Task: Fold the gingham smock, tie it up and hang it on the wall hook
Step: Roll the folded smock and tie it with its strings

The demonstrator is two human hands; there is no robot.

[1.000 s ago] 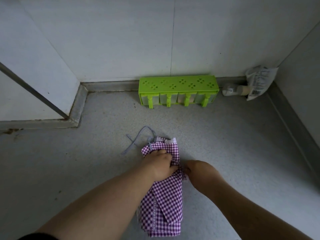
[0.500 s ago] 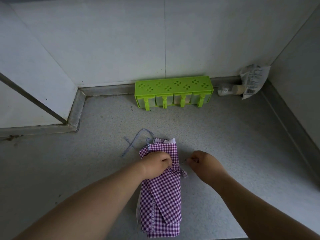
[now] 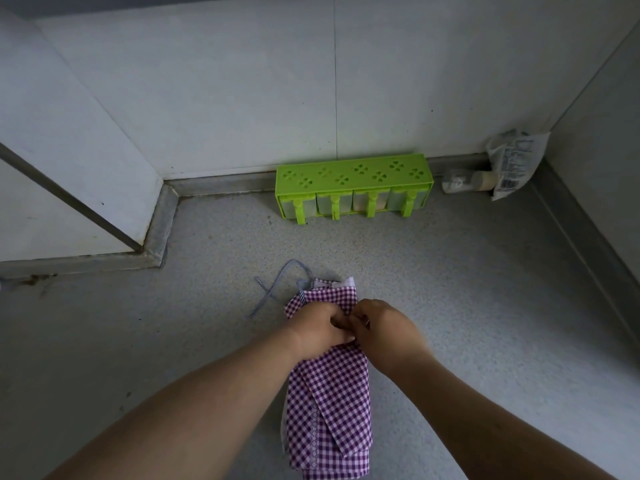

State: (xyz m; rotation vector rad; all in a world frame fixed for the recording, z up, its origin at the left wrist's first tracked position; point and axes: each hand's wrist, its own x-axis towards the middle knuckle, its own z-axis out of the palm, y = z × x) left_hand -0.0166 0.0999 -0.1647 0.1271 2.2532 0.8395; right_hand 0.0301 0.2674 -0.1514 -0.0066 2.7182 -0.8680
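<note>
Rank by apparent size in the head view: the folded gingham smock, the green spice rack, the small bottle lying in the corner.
1. gingham smock, though nearness to the camera inflates it.
2. green spice rack, farther away, so the top two are unsure.
3. small bottle.

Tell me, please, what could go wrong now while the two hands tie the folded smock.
The purple-and-white gingham smock is bound only where the left hand and right hand pinch it; its lower layers could fan open. The loose grey string lying on the speckled counter may snag or tangle.
</note>
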